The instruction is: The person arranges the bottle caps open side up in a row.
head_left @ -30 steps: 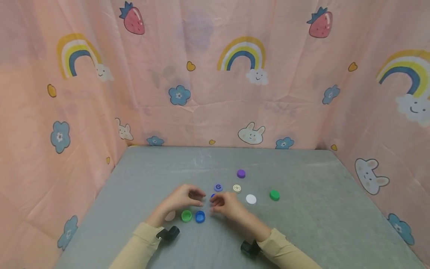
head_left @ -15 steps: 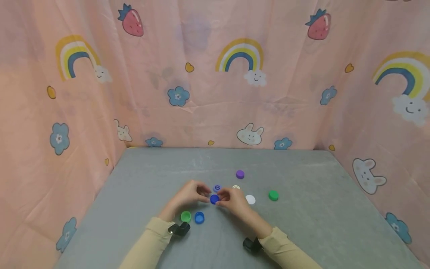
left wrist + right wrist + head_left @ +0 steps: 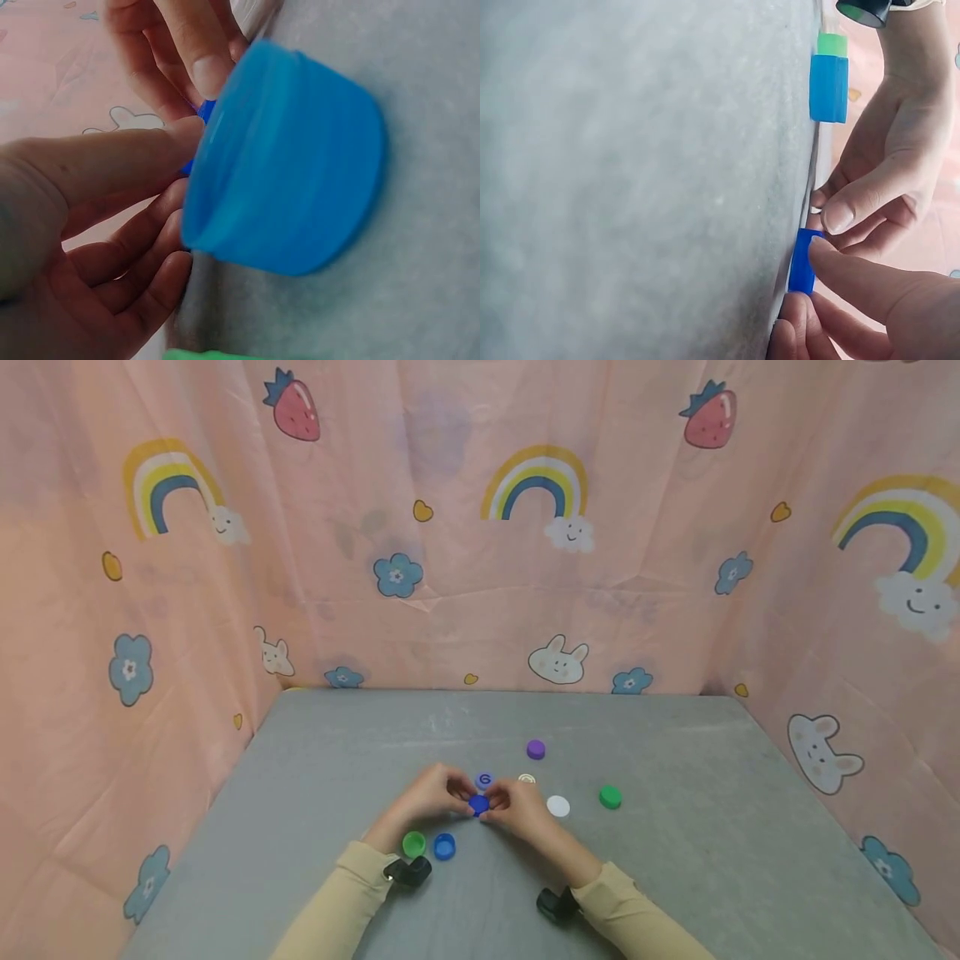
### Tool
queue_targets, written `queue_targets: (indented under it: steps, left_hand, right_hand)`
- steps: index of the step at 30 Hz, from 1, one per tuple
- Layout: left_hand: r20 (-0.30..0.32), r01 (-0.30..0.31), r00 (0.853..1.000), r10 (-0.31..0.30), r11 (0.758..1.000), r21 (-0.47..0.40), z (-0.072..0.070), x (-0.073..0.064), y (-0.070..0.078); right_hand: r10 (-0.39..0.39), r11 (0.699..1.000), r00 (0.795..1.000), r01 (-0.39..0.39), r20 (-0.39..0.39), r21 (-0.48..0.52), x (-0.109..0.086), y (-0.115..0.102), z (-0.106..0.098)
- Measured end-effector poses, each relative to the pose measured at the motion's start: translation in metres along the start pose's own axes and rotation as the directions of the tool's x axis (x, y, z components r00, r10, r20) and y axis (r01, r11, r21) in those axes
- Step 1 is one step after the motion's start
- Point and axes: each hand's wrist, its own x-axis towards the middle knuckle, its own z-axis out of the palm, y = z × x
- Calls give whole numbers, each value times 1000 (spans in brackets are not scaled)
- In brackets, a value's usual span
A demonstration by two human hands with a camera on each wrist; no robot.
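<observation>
A dark blue bottle cap (image 3: pixel 479 805) lies at mid-table between my hands. From the left, my left hand (image 3: pixel 433 797) pinches its edge, its thumb (image 3: pixel 150 154) lying over the cap's side in the left wrist view. My right hand (image 3: pixel 519 807) grips the opposite edge, with the thumb (image 3: pixel 840 266) against the cap in the right wrist view. Nearer me, a lighter blue cap (image 3: pixel 444 847) stands open side up beside a light green cap (image 3: pixel 414 844). Just beyond the hands is a lilac cap (image 3: pixel 484 779) with a dark mark.
Around the right hand lie a white cap (image 3: pixel 558 807), a partly covered cream cap (image 3: pixel 527 778) and a green cap (image 3: pixel 611 797). A purple cap (image 3: pixel 536 749) sits farther back. The grey table (image 3: pixel 675 860) meets a pink patterned curtain (image 3: pixel 465 610).
My left hand has moved right, up to the dark blue cap, and its wrist now covers a pale cap. My right hand has shifted slightly and its fingers have come onto the same cap.
</observation>
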Motion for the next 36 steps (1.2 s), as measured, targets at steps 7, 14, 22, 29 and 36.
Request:
queue_targets:
  steps: [7,14,22,29,36]
  left_hand:
    - [-2,-8,1000,8,1000,-9,2,1,0]
    - [-4,-3,1000,3,1000,0,2,-1,4]
    - [-4,-2,1000,2,1000,-5,2,0,5]
    - [-4,-10,1000,10,1000,-2,2,1,4]
    - [-4,-21,1000,21,1000,-3,2,-2,8]
  right_hand:
    - [21,999,1000,-21,9,-40,3,0,2]
    - [12,997,1000,-12,7,-75,4,-1,2]
    - [-13,996,1000,13,-3,-89,3,-1,2]
    - [-14,995,1000,14,-5,-101,3,-2,2]
    - [-20,997,1000,20,0,-81,2,-3,1]
